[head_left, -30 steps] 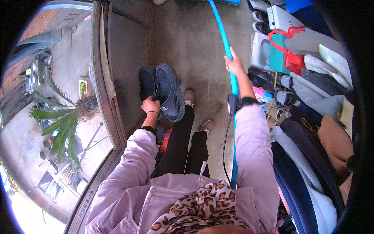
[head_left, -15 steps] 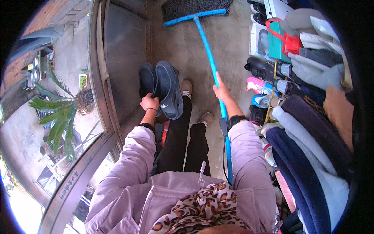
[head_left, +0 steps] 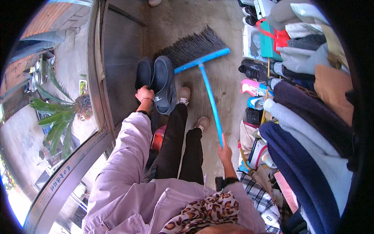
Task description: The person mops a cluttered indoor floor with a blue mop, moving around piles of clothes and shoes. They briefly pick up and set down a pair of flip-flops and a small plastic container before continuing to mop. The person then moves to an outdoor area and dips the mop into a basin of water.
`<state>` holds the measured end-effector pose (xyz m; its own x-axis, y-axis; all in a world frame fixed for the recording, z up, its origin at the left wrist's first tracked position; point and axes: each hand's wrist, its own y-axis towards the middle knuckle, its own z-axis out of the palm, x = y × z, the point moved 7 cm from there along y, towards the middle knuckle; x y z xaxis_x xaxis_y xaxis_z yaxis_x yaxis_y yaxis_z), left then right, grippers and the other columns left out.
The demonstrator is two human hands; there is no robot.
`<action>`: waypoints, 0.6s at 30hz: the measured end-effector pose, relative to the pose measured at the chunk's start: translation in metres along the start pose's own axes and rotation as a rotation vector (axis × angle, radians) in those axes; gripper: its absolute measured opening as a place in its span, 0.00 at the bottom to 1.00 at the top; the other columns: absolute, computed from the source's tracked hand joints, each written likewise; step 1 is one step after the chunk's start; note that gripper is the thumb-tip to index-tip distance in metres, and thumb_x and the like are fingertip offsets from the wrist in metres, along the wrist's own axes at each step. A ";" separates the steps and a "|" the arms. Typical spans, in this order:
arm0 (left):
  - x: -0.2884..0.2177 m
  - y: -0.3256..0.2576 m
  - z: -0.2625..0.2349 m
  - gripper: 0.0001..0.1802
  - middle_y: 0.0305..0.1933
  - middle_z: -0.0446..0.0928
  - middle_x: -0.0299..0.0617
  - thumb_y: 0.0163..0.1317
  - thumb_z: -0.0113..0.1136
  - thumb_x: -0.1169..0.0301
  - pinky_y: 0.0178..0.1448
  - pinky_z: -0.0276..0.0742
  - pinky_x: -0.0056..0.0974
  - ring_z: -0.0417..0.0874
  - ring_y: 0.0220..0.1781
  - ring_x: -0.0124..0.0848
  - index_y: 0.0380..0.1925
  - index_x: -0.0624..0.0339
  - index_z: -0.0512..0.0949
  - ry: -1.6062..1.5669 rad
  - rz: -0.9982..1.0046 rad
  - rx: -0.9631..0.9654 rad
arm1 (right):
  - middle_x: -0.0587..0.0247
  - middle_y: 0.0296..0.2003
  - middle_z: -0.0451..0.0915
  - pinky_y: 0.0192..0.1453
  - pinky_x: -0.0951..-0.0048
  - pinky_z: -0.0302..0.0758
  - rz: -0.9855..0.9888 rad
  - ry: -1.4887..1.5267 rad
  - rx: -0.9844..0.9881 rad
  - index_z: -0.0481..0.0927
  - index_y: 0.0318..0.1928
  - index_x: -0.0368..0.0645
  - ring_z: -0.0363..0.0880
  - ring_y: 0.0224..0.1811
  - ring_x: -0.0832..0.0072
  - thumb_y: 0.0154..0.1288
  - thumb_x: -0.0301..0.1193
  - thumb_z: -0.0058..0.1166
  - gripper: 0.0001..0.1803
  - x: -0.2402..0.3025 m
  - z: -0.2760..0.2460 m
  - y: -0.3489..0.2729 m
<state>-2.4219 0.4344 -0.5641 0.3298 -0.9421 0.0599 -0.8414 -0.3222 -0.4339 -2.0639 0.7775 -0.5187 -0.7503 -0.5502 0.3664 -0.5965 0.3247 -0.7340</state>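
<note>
My left hand (head_left: 144, 94) is closed on a pair of dark slippers (head_left: 163, 84), held up side by side in front of the metal door panel. The fingers are partly hidden behind the slippers. My right hand (head_left: 224, 151) grips the blue handle of a broom (head_left: 210, 95). The broom's wide blue head (head_left: 212, 58) lies on the floor beyond my feet, its black bristles (head_left: 191, 46) fanned out away from me. The head's left end comes close to the slippers in view.
On the right, shoes (head_left: 257, 87) stand along a rack beside boxes and a heap of hanging clothes (head_left: 307, 156). A window-like metal frame (head_left: 66, 175) runs down the left, with a palm plant (head_left: 58, 113) outside. My shoes (head_left: 202, 123) stand on the concrete floor.
The broom has been drawn toward me, its head turning slightly. My right hand has come back nearer my body. The slippers stay in my left hand, a little farther up.
</note>
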 end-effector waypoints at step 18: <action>-0.169 0.234 0.031 0.09 0.36 0.75 0.37 0.47 0.47 0.70 0.43 0.68 0.42 0.71 0.46 0.35 0.27 0.52 0.76 0.272 0.594 -0.200 | 0.50 0.22 0.73 0.25 0.62 0.71 0.265 0.011 0.133 0.51 0.61 0.57 0.73 0.21 0.57 0.57 0.37 0.45 0.31 -0.017 -0.040 -0.072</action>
<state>-2.6609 0.5216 -0.7036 -0.3093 -0.9458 0.0986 -0.9181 0.2700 -0.2901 -2.0200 0.7938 -0.4494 -0.8784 -0.4513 0.1572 -0.3372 0.3522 -0.8730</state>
